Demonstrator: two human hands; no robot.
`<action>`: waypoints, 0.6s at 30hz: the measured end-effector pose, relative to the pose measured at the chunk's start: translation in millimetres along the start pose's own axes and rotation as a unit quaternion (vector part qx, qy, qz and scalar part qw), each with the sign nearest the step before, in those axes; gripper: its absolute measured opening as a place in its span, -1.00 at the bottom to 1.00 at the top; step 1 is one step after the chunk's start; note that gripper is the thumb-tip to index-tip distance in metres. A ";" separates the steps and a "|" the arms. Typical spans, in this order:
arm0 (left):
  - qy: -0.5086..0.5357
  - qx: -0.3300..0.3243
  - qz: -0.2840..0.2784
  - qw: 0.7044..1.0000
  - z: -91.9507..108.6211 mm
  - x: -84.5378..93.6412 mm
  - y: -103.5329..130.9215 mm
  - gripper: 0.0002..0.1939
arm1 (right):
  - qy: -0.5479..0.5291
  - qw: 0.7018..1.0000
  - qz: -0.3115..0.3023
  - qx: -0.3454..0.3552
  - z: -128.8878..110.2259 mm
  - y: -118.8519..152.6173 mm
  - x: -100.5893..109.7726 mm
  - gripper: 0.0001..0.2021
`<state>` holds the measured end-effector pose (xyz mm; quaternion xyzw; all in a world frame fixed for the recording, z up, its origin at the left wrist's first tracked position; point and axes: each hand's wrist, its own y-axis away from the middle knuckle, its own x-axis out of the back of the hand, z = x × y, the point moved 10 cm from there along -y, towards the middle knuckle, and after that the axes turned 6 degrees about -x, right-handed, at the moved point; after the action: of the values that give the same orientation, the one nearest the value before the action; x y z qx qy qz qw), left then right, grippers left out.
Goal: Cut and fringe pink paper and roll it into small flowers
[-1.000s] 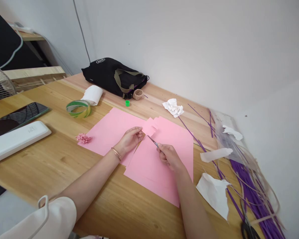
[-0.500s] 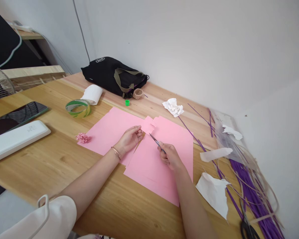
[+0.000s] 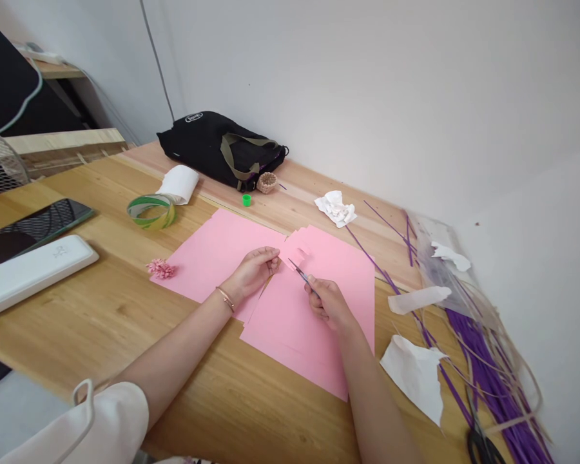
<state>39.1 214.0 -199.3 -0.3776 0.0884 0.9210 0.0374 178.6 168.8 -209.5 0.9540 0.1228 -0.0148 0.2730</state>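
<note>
Between its fingertips my left hand (image 3: 257, 269) pinches a small piece of pink paper (image 3: 294, 250) with a cut edge that curls up. My right hand (image 3: 329, 301) grips a small pair of scissors (image 3: 298, 270), its blades pointing up and left beside that piece. Underneath both hands lie pink paper sheets (image 3: 309, 348), spread in two overlapping groups on the wooden table (image 3: 212, 393). A pink fringed paper flower (image 3: 161, 268) rests at the left corner of the sheets.
Left of the sheets are a roll of green tape (image 3: 152, 211), a white case (image 3: 38, 274) and a phone (image 3: 36, 229). A black bag (image 3: 207, 145) lies against the wall. Rightward are purple strips (image 3: 488, 380), torn white paper (image 3: 412, 377) and black-handled scissors (image 3: 481, 444).
The small pink piece has turned and tilted between my left fingertips, and my left hand has shifted slightly right. The scissors have barely moved.
</note>
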 end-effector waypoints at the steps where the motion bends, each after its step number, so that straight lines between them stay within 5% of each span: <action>1: -0.003 -0.003 -0.001 1.000 0.2 -0.1 -0.2 -0.82 | 0.002 1.000 -0.001 0.001 -0.4 0.2 -0.3 -0.54; 18: -0.012 -0.007 -0.010 1.000 -1.3 0.6 -1.4 -0.82 | 0.013 1.000 -0.007 0.019 -3.2 1.1 -2.2 -0.54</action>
<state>39.8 215.1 -200.9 -0.3673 0.0776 0.9258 0.0453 176.5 169.2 -205.9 0.9582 0.1325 -0.0067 0.2536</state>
